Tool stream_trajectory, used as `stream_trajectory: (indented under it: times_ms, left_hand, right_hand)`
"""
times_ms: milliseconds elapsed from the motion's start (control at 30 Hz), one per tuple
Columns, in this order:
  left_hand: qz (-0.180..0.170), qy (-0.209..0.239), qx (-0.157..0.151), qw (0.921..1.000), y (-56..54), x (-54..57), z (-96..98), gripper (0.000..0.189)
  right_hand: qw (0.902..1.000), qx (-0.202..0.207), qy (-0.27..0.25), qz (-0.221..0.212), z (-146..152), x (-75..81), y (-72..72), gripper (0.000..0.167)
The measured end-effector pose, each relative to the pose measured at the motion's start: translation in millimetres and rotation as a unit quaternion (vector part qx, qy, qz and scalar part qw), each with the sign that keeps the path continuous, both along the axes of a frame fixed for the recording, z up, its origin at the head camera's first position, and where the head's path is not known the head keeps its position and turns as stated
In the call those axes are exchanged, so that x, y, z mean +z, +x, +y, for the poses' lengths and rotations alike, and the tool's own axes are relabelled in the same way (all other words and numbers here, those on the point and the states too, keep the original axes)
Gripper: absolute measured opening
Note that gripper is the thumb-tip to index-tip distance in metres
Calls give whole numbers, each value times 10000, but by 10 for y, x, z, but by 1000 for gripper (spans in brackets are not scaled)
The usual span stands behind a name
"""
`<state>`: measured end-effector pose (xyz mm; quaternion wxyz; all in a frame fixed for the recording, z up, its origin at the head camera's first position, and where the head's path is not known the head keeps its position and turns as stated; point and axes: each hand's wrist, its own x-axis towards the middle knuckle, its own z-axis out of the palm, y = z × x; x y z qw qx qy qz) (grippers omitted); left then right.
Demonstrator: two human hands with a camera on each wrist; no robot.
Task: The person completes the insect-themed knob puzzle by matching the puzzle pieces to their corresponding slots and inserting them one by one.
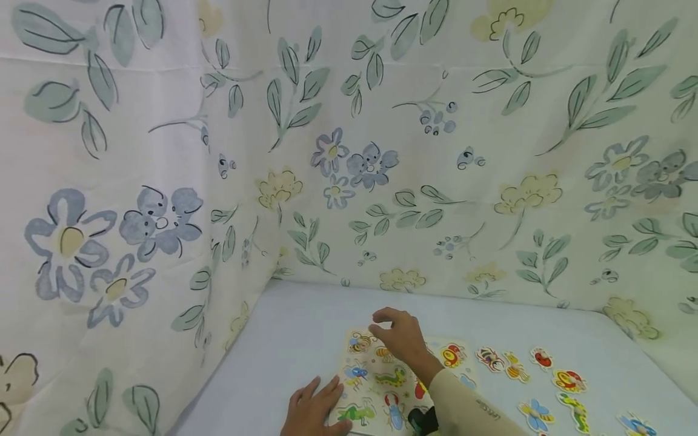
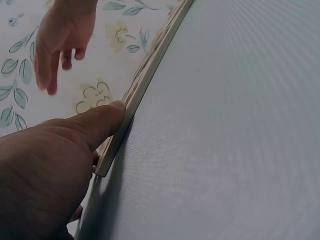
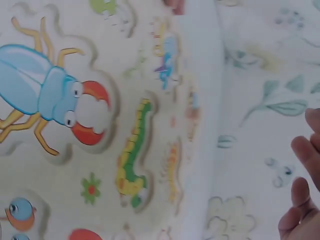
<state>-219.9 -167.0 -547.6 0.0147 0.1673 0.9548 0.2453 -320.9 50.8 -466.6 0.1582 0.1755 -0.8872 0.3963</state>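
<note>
A wooden insect puzzle board [image 1: 364,363] lies on the table, with a beetle, a caterpillar, a grasshopper and other insects pictured in its shallow recesses. At its lower left corner rests my left hand [image 1: 313,409], the fingers by the left side and the thumb along the near edge. The left wrist view shows that thumb [image 2: 102,122] against the board's edge [image 2: 137,97]. Above the far part of the board is my right hand [image 1: 403,339], fingers bent and parted from the thumb, nothing between them. Some fingertips [image 3: 302,150] show in the right wrist view.
To the board's right lie several loose insect pieces: a spider [image 1: 489,359], a bee [image 1: 515,367], a ladybird [image 1: 541,358], a blue-winged insect [image 1: 537,414] and a caterpillar [image 1: 574,412]. A floral cloth [image 1: 414,242] stands behind and left of the white tabletop [image 1: 305,327].
</note>
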Motion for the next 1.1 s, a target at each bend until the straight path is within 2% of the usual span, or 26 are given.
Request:
stream_trajectory:
  times_ms: [267, 400, 633, 900, 1100]
  left_hand:
    - [15, 39, 30, 10000, -7, -32, 13, 80]
    - [27, 68, 84, 9999, 1, -25, 11, 81]
    - [82, 141, 213, 9996, 6, 18, 6, 79]
    - [60, 78, 285, 9995, 5, 10, 31, 80]
    - [45, 72, 253, 9996, 24, 9, 66, 80]
  right_hand:
    - [9983, -347, -428, 201, 268, 274, 211, 18]
    - [9969, -352, -613, 333, 392, 407, 315, 19]
    - [9949, -411, -648, 652, 635, 607, 447, 23]
    - [9891, -778, -706, 1028, 987, 758, 554, 21]
    - [9859, -989, -767, 1113, 1296, 795, 601, 21]
